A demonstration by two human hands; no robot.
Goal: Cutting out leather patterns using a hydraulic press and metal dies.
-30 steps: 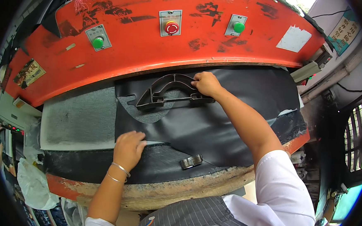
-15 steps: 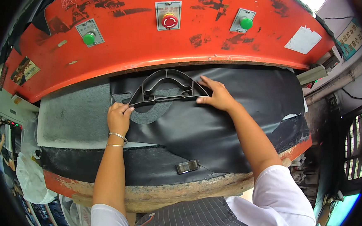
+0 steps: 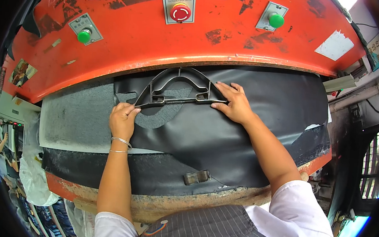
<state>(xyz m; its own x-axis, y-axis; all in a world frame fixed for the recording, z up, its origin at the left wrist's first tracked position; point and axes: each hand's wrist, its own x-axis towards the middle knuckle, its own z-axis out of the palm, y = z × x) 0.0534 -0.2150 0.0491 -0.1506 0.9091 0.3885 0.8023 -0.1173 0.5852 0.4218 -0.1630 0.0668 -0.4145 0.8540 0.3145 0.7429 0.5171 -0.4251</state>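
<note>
An arched metal cutting die (image 3: 181, 76) with an inner contour and cross braces rests on a black leather-like sheet (image 3: 223, 138). My left hand (image 3: 123, 121) pinches the die's left tip between thumb and fingers. At the opposite corner, my right hand (image 3: 238, 105) grips the die's right end, its thumb at the near edge and its fingers along the outer curve. Under the die, the sheet has a rounded cut-out through which a grey cutting board (image 3: 74, 116) shows. A small dark metal piece (image 3: 196, 177) lies nearer me on a black strip.
Behind the die stands the press's orange-red front (image 3: 129, 32). It carries a red stop button (image 3: 180, 13) and two green buttons, left (image 3: 84, 35) and right (image 3: 276, 20). The worn table edge (image 3: 158, 205) runs in front of me. Plastic bags (image 3: 38, 178) hang at left.
My view has shifted slightly. The die sits a little farther back and its right end more to the right, with both hands still on it.
</note>
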